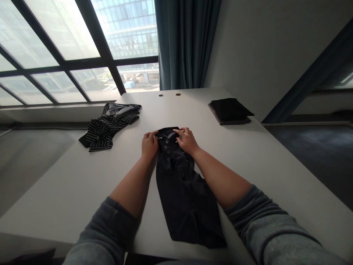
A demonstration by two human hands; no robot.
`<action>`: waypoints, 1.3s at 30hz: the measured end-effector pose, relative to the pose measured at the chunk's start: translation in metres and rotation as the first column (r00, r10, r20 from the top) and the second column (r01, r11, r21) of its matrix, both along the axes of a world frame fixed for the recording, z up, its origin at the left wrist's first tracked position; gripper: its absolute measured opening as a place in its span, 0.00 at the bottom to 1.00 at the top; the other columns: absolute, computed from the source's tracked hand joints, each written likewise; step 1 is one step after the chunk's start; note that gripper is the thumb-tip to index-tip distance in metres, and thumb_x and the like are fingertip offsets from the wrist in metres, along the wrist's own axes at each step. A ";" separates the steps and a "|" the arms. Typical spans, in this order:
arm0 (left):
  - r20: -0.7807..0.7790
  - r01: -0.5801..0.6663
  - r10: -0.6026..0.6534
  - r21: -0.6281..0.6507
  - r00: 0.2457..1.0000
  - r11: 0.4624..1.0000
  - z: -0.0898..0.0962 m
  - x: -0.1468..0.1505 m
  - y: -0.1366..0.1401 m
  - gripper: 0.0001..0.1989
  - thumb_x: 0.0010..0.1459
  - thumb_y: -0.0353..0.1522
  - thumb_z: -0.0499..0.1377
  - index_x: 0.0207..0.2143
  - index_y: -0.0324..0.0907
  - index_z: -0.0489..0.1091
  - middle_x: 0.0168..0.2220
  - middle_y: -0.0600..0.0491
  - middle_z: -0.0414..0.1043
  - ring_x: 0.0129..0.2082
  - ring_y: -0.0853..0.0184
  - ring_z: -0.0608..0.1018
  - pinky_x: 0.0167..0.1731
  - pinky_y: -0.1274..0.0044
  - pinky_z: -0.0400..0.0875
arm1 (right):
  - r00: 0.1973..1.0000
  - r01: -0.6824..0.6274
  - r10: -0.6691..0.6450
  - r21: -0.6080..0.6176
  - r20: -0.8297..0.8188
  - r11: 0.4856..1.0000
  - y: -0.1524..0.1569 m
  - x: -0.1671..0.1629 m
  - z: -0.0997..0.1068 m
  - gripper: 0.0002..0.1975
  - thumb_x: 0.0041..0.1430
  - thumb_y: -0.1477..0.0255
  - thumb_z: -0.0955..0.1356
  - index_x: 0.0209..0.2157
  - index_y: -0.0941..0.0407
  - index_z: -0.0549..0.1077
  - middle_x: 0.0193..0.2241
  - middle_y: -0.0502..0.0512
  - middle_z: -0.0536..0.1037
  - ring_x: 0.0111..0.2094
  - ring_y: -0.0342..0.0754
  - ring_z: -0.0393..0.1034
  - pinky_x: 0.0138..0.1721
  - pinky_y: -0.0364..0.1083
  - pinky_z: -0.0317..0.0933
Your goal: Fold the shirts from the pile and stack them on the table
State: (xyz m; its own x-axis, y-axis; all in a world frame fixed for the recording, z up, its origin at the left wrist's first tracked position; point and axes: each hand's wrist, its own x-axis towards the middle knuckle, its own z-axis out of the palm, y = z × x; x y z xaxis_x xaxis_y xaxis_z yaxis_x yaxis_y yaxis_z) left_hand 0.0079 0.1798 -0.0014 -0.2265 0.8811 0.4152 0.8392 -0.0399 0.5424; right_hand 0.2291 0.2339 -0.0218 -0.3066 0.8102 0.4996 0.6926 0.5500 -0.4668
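Observation:
A pair of dark trousers (187, 198) lies lengthwise on the white table, waistband away from me and leg ends near the front edge. Several pale ring-like fasteners show near the waist, and the cloth is wrinkled below them. At the waistband's left corner, my left hand (150, 145) pinches the fabric. My right hand (188, 140) grips the waistband's right side, thumb and fingers closed on the cloth. Parts of the waistband are hidden under my fingers.
A crumpled black-and-white striped garment (110, 125) lies at the table's left. Folded dark cloths (230, 109) are stacked at the right edge. Two round holes pierce the far end of the white table (132, 165). Beyond stand a window and a blue curtain (186, 44).

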 end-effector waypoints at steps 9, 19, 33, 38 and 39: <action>-0.142 0.083 -0.146 -0.374 0.979 0.924 0.005 -0.025 0.040 0.15 0.61 0.32 0.58 0.49 0.51 0.77 0.56 0.48 0.78 0.58 0.50 0.76 0.58 0.55 0.65 | 0.997 -0.051 0.060 -0.145 0.053 0.988 0.029 0.001 -0.006 0.11 0.62 0.74 0.67 0.45 0.54 0.77 0.50 0.60 0.79 0.62 0.59 0.65 0.67 0.63 0.54; 0.376 0.106 -0.213 0.287 0.902 0.952 0.011 -0.023 0.038 0.08 0.63 0.31 0.57 0.45 0.46 0.66 0.40 0.54 0.75 0.39 0.66 0.78 0.42 0.74 0.73 | 0.880 0.023 0.015 0.075 -0.475 0.997 0.018 0.021 0.029 0.05 0.65 0.67 0.67 0.42 0.51 0.70 0.36 0.51 0.77 0.36 0.49 0.71 0.43 0.50 0.68; -0.079 0.182 -0.166 0.277 0.983 0.943 0.052 -0.020 0.018 0.15 0.66 0.32 0.60 0.54 0.46 0.70 0.57 0.45 0.70 0.54 0.57 0.74 0.55 0.66 0.70 | 0.962 0.145 -0.071 0.272 -0.263 0.951 0.021 0.052 0.074 0.10 0.72 0.65 0.64 0.47 0.51 0.74 0.46 0.58 0.74 0.46 0.54 0.71 0.50 0.55 0.70; -0.272 0.138 -0.157 -0.086 0.949 0.987 0.036 -0.021 0.020 0.18 0.65 0.37 0.61 0.57 0.50 0.72 0.58 0.44 0.69 0.59 0.49 0.71 0.61 0.59 0.64 | 0.980 0.145 -0.117 0.171 -0.163 0.974 0.037 0.056 0.053 0.11 0.67 0.68 0.66 0.48 0.53 0.76 0.57 0.64 0.68 0.54 0.59 0.68 0.58 0.60 0.66; -0.295 0.111 -0.156 -0.164 0.943 0.980 0.033 -0.020 0.020 0.17 0.66 0.40 0.60 0.56 0.50 0.73 0.56 0.43 0.71 0.58 0.48 0.72 0.59 0.57 0.64 | 0.985 0.141 -0.123 0.156 -0.119 0.978 0.039 0.058 0.049 0.11 0.65 0.70 0.67 0.46 0.54 0.78 0.57 0.64 0.69 0.55 0.61 0.67 0.60 0.61 0.64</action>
State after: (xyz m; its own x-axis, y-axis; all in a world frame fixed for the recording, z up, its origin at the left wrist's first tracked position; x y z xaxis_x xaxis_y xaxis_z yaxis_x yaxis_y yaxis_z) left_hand -0.0116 0.1999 0.0311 0.0147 0.9496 0.3132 0.9575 -0.1036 0.2691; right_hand 0.2870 0.2733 0.0275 -0.1395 0.7447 0.6527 0.7149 0.5318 -0.4539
